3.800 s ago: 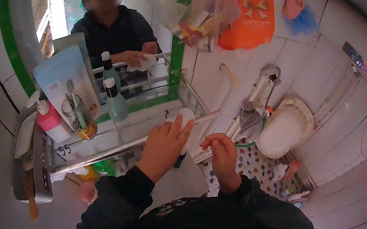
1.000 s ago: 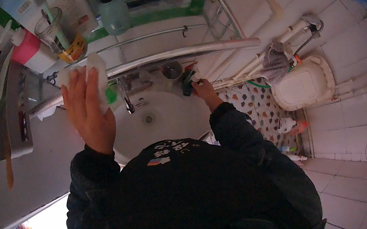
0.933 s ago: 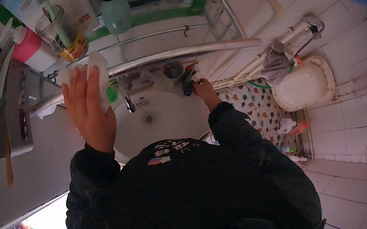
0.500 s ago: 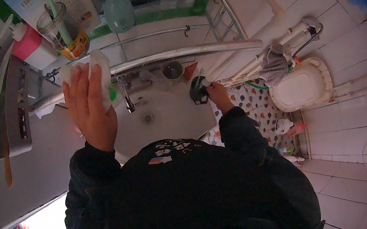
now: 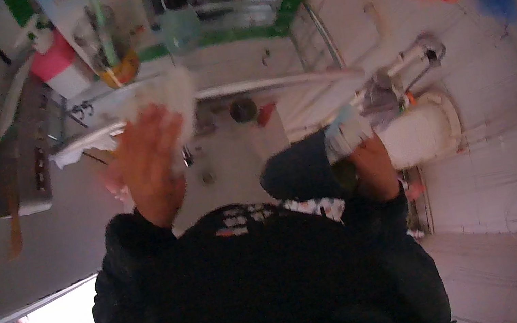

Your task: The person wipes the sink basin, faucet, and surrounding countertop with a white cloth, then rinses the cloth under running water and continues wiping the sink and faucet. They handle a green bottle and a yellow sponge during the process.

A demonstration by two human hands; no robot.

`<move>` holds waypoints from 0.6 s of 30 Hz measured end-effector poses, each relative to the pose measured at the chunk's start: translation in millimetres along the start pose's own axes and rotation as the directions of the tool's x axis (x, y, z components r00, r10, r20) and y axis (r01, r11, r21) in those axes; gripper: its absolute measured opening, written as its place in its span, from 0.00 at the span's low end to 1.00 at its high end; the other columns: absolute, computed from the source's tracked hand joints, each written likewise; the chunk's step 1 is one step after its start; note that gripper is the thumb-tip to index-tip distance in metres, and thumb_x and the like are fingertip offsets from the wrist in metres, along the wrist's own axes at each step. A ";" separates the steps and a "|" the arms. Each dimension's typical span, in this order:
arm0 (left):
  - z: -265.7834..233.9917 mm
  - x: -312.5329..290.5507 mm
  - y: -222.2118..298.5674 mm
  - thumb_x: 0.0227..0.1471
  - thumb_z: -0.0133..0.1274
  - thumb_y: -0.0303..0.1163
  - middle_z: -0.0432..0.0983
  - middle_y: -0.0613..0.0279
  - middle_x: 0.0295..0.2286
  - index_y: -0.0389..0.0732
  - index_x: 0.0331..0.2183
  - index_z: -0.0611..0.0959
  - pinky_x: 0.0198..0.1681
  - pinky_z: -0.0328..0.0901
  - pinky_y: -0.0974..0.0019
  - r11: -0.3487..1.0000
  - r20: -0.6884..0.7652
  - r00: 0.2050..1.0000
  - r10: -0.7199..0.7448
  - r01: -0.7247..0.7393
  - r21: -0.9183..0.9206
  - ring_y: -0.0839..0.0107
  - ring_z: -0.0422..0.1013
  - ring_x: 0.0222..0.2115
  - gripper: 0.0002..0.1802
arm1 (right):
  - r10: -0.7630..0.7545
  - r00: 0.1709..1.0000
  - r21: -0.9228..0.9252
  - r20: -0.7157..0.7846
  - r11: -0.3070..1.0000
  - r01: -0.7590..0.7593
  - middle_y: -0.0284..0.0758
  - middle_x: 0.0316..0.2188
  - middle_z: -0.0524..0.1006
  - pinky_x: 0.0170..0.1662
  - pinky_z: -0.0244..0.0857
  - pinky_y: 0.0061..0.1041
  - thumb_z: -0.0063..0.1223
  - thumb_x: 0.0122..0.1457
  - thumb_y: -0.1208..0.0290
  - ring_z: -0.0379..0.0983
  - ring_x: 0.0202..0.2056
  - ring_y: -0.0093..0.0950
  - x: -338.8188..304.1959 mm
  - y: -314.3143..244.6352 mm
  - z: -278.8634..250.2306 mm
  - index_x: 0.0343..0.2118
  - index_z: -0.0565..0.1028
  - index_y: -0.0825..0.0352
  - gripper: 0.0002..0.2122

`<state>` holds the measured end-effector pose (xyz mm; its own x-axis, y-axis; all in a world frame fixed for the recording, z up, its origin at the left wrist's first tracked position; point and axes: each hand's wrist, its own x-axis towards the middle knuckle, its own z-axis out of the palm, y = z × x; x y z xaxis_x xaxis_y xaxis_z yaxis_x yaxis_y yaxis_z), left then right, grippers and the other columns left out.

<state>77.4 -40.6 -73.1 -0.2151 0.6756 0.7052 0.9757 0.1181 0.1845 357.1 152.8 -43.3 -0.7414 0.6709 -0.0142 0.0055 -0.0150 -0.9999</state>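
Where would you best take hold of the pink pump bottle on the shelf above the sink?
Grip the pink pump bottle around its pink body, below the white pump head, probably coming from the sink side, where the left hand already presses a white cloth nearby. It stands upright at the shelf's left end, and a cup of toothbrushes crowds its right.
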 end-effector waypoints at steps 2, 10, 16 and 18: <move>-6.5 2.1 0.3 0.28 0.57 0.16 0.71 0.53 0.51 0.42 0.52 0.75 0.60 0.53 0.46 0.997 -0.008 0.998 0.063 -0.063 -0.052 0.55 0.64 0.56 0.41 | -0.190 0.981 -0.105 0.034 0.976 0.193 0.32 0.37 0.77 0.43 0.66 0.23 0.49 0.57 0.75 0.73 0.38 0.23 9.8 -15.7 -7.4 0.39 0.77 0.68 0.09; -26.6 -3.0 5.5 0.25 0.61 0.20 0.76 0.54 0.42 0.41 0.46 0.78 0.53 0.60 0.48 0.987 -0.110 0.990 0.088 -0.101 -0.121 0.54 0.71 0.47 0.37 | -0.450 0.892 -0.388 -0.036 0.829 0.403 0.36 0.34 0.79 0.42 0.67 0.27 0.50 0.56 0.72 0.75 0.36 0.28 82.6 -125.6 24.9 0.40 0.77 0.71 0.11; -35.7 -10.5 -1.4 0.23 0.61 0.19 0.75 0.53 0.42 0.41 0.47 0.78 0.51 0.60 0.48 0.987 -0.179 0.982 0.057 -0.082 -0.136 0.54 0.71 0.46 0.39 | -0.419 0.891 -0.747 0.173 0.535 0.396 0.45 0.26 0.78 0.36 0.68 0.33 0.50 0.53 0.66 0.77 0.30 0.35 193.3 -131.0 31.9 0.35 0.77 0.73 0.14; -37.6 -15.9 -4.4 0.22 0.60 0.19 0.75 0.53 0.42 0.42 0.47 0.78 0.52 0.60 0.48 0.992 -0.165 0.985 0.046 -0.065 -0.110 0.53 0.71 0.46 0.40 | -0.342 0.924 -0.771 0.174 0.536 0.344 0.45 0.24 0.78 0.33 0.68 0.34 0.50 0.53 0.65 0.76 0.26 0.36 220.6 -124.0 35.5 0.33 0.77 0.74 0.14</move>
<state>74.9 -79.2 -59.3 -0.1738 0.5509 0.8163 0.9771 -0.0069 0.2126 169.1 276.3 77.8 -0.8033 0.4958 0.3300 0.2655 0.7942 -0.5466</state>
